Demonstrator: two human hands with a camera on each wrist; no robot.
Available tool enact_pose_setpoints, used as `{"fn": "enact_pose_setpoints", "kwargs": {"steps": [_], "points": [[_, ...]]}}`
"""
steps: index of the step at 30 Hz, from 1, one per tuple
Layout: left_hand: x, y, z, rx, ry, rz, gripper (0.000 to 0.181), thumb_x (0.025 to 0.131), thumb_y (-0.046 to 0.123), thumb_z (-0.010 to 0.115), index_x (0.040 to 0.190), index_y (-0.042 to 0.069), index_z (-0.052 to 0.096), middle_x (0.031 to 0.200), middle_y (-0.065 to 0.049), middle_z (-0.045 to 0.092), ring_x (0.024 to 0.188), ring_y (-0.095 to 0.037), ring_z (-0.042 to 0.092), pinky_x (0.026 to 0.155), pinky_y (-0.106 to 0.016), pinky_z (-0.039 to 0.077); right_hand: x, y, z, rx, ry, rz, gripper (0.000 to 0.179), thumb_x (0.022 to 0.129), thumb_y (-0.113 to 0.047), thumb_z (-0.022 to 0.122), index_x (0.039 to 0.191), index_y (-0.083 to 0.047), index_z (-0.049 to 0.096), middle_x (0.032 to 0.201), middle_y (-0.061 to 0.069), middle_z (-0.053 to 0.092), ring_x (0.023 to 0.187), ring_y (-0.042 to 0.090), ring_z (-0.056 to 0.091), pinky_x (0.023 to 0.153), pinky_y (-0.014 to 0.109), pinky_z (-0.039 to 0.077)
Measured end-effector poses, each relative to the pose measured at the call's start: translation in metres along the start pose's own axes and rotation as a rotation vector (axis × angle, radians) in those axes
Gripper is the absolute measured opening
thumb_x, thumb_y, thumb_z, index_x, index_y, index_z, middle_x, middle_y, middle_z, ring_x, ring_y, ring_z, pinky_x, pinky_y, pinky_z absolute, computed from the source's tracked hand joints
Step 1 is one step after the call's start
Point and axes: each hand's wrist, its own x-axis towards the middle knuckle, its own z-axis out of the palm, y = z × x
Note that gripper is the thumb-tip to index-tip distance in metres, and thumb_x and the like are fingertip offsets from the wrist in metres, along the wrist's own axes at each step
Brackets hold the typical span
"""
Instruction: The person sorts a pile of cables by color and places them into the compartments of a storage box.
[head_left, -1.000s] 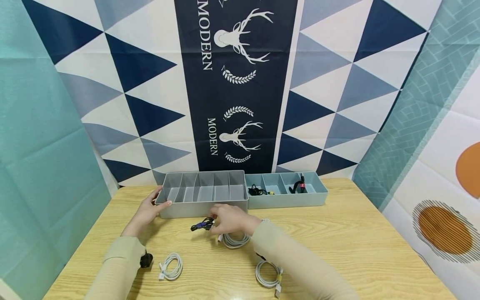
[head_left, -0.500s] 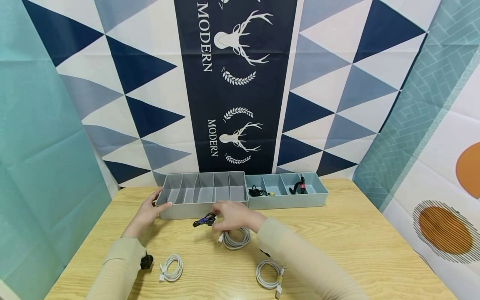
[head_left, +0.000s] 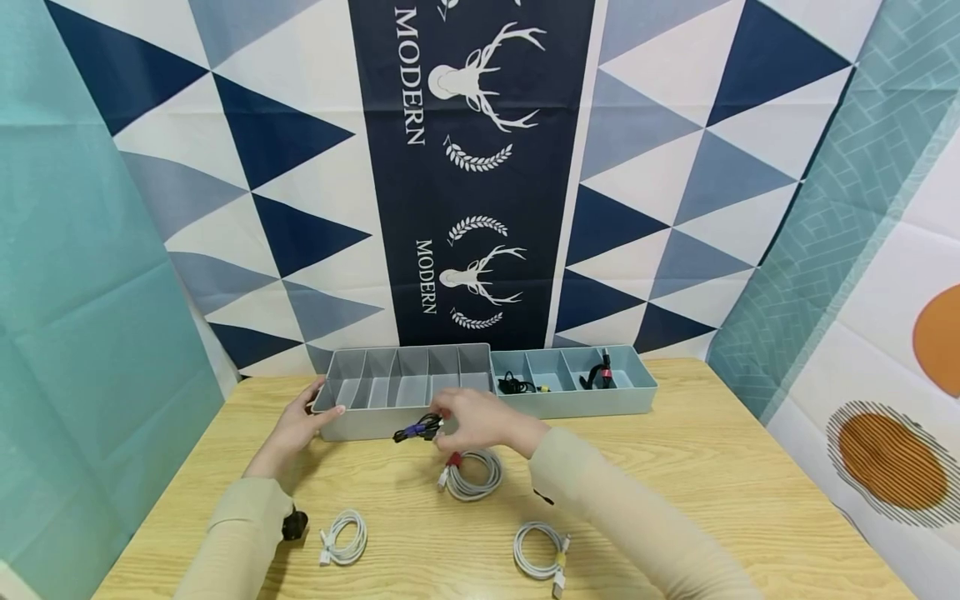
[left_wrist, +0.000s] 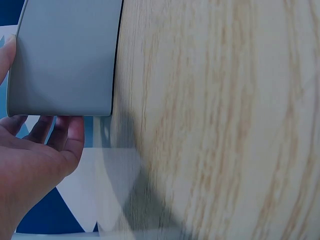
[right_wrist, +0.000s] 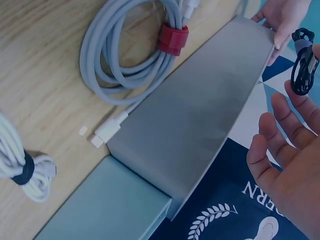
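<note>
The right hand (head_left: pixel 483 419) pinches a thin black looped cable with a purple tie (head_left: pixel 412 431), in front of the long grey plastic box (head_left: pixel 367 425); the left hand (head_left: pixel 296 423) grips the box's left end. Pinch softly, keep the box still — the cable's long way runs mostly sideways, its free end pointing left.

the head view is bright and evenly lit, with a pale sheen on the wooden table (head_left: pixel 637 492) at bottom centre and a soft shadow beside the left sleeve (head_left: pixel 236 525) at lower left. the 2 wrist views are dimmer and cooler. in the left wrist view, a soft-edged shadow spreads across the lower centre, and the wood grain looks smeared. in the right wrist view, the grey box (right_wrist: pixel 190 110) is dully shaded mid-frame.
</note>
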Motion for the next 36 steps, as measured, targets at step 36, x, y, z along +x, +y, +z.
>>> {"fn": "enact_pose_setpoints", "kwargs": {"steps": [36], "points": [[0.001,-0.002,0.0,0.028,0.005,0.031,0.085,0.082,0.041,0.061,0.145,0.016,0.01,0.146,-0.022,0.01,0.129,-0.043,0.019,0.097,-0.051,0.031,-0.018,0.015,-0.039,-0.046,0.126,-0.036,0.034,0.073,-0.042,0.057,0.101,-0.023,0.057,0.09,-0.009,0.054,0.075,0.006,0.048,0.064,0.022,0.041]]}}
